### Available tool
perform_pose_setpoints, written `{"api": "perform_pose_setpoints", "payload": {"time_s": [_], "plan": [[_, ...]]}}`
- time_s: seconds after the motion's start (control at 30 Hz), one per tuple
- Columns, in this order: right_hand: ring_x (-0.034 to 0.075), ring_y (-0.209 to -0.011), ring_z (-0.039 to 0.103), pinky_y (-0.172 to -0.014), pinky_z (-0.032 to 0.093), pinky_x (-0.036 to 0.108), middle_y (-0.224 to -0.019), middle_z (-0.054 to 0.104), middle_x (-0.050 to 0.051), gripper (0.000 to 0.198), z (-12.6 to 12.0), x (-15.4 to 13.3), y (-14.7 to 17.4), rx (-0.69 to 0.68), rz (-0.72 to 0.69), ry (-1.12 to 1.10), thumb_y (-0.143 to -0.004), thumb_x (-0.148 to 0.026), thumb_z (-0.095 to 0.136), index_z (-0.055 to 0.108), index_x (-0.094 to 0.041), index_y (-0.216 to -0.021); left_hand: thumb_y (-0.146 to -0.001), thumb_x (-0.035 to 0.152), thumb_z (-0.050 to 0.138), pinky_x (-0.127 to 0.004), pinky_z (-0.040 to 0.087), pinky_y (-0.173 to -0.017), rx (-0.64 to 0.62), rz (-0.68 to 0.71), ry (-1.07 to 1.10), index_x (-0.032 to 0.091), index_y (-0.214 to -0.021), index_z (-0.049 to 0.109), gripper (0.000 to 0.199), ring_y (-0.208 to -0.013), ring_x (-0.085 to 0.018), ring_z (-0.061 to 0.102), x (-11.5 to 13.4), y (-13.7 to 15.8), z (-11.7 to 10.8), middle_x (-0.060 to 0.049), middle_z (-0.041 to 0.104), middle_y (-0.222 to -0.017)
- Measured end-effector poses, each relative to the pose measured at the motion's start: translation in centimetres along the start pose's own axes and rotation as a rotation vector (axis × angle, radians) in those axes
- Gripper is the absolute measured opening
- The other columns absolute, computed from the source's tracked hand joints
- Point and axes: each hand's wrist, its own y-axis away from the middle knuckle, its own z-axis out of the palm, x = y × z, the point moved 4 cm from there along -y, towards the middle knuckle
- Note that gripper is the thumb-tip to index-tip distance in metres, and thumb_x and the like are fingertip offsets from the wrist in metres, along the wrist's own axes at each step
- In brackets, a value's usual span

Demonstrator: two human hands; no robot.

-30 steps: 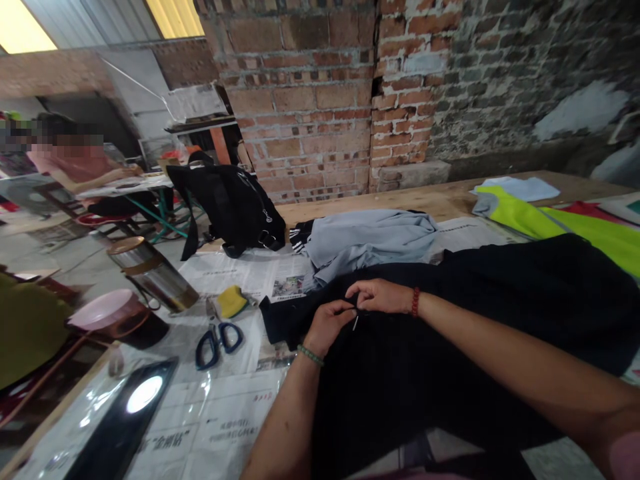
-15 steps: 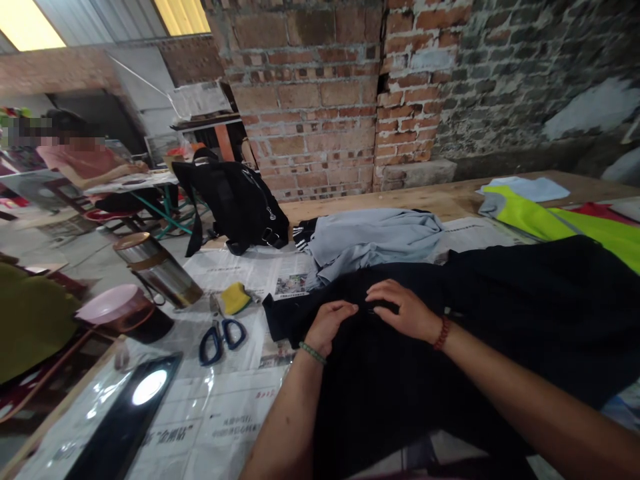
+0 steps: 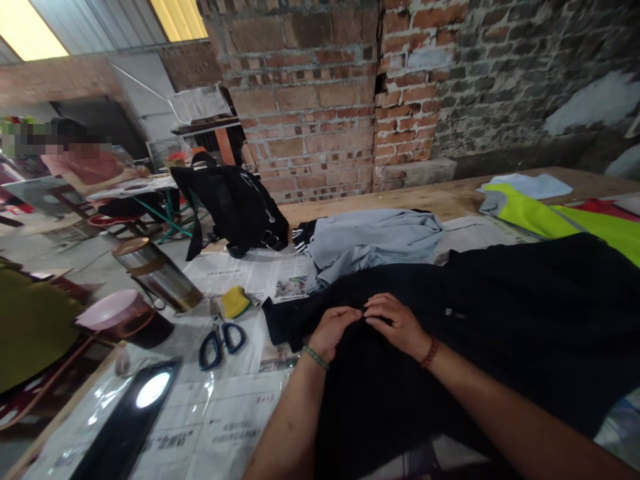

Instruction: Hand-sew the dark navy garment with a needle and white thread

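A dark navy garment [image 3: 400, 393] spreads over the table in front of me and hangs toward my lap. My left hand [image 3: 333, 331], a green bead bracelet at its wrist, pinches a fold of that cloth between thumb and fingers. Right beside it, my right hand [image 3: 397, 325] has its fingers bent and closed, the tips meeting my left fingertips over the cloth. Anything small between the right fingertips is too tiny to make out. Blue-handled scissors [image 3: 217, 348] and a yellow sponge [image 3: 235, 302] lie to the left of the garment.
Newspaper under clear plastic [image 3: 240, 400] covers the tabletop. Around it are a phone-like dark slab [image 3: 125, 427], a pink-topped container [image 3: 117, 310], a steel flask [image 3: 160, 273], a black backpack [image 3: 230, 207], grey clothing [image 3: 373, 237] and a neon vest [image 3: 540, 217]. A person [image 3: 90, 167] sits far left.
My right hand has moved slightly down and left, and its fingertips have closed against my left ones. The gap between the hands is gone. My left hand stays nearly in place.
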Motion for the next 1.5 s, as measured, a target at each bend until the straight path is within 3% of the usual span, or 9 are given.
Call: {"api": "perform_pose_setpoints", "payload": {"time_s": [0.3,0.57,0.73,0.87,1.0,1.1,1.2,1.33,1.5], "plan": [[0.019,-0.094,0.053,-0.087,0.042,0.042,-0.088,0.063,0.004,0.012,-0.2,0.0,0.1,0.01,0.008,0.023,-0.081,-0.024,0.049,0.061,-0.024,-0.083,-0.056,0.032,0.072,-0.023,0.038,-0.065,-0.032,0.013,-0.016,0.015,-0.063,0.069,0.018,-0.062,-0.012,0.053,-0.4,-0.3,0.2,0.0,0.064,-0.06],[0.017,-0.098,0.054,-0.089,0.041,0.037,-0.088,0.063,0.004,0.014,-0.6,0.9,0.1,0.129,0.268,-0.262,-0.082,-0.027,0.047,0.059,-0.023,-0.076,-0.053,0.031,0.075,-0.021,0.035,-0.052,-0.043,-0.078,0.064,0.013,-0.06,0.067,0.02,-0.051,-0.008,0.049,-0.6,-0.1,0.9,0.002,0.06,-0.055],[0.017,-0.1,0.053,-0.092,0.038,0.036,-0.09,0.062,0.005,0.015,-0.6,1.0,0.2,0.142,0.324,-0.326,-0.081,-0.029,0.048,0.059,-0.021,-0.075,-0.05,0.031,0.076,-0.022,0.036,-0.052,-0.041,-0.109,0.116,0.013,-0.061,0.067,0.023,-0.051,-0.009,0.05,-0.8,-0.1,1.0,0.0,0.061,-0.055],[0.017,-0.102,0.051,-0.092,0.037,0.034,-0.093,0.061,0.004,0.017,-1.8,1.3,-0.1,0.248,0.348,-0.36,-0.081,-0.031,0.048,0.058,-0.019,-0.075,-0.05,0.032,0.075,-0.022,0.036,-0.052,-0.008,-0.108,0.104,0.013,-0.06,0.066,0.023,-0.049,-0.009,0.05,-1.0,-0.1,0.5,0.001,0.06,-0.053],[0.013,-0.078,0.057,-0.074,0.044,0.028,-0.088,0.062,0.004,0.022,-2.5,1.0,-1.1,0.161,0.463,-0.415,-0.082,-0.037,0.046,0.057,-0.018,-0.083,-0.054,0.034,0.073,-0.023,0.037,-0.053,-0.045,-0.091,0.071,0.014,-0.062,0.066,0.022,-0.05,-0.01,0.05,-1.0,-0.1,0.4,0.001,0.06,-0.055],[0.008,-0.051,0.054,-0.049,0.041,0.021,-0.08,0.062,0.002,0.021,-2.8,0.2,-2.4,0.085,0.551,-0.658,-0.082,-0.039,0.044,0.049,-0.018,-0.082,-0.055,0.033,0.072,-0.022,0.036,-0.053,-0.026,-0.071,0.043,0.015,-0.06,0.066,0.021,-0.052,-0.01,0.049,-0.9,-0.1,0.3,0.001,0.059,-0.055],[0.009,-0.046,0.056,-0.038,0.036,0.018,-0.071,0.061,0.0,0.015,-3.0,-0.2,-4.1,-0.032,0.688,-0.927,-0.083,-0.034,0.045,0.044,-0.019,-0.081,-0.055,0.031,0.072,-0.022,0.034,-0.053,-0.016,-0.061,0.025,0.015,-0.06,0.066,0.018,-0.052,-0.009,0.048,-0.7,-0.1,0.3,0.002,0.058,-0.055],[0.014,-0.061,0.064,-0.048,0.048,0.023,-0.067,0.062,0.001,0.006,-3.6,0.9,-6.5,-0.058,0.878,-1.044,-0.084,-0.018,0.042,0.046,-0.017,-0.08,-0.053,0.031,0.073,-0.023,0.035,-0.055,0.006,-0.055,0.012,0.014,-0.058,0.066,0.019,-0.054,-0.01,0.049,-0.7,-0.2,0.2,0.001,0.059,-0.056],[0.016,-0.07,0.065,-0.066,0.053,0.032,-0.068,0.063,0.003,0.012,-4.8,3.0,-9.5,0.027,0.84,-1.031,-0.085,-0.01,0.039,0.046,-0.016,-0.076,-0.052,0.034,0.073,-0.024,0.037,-0.056,0.003,-0.079,0.026,0.015,-0.06,0.066,0.023,-0.054,-0.012,0.052,-0.8,-0.3,0.1,0.001,0.061,-0.055]]}}
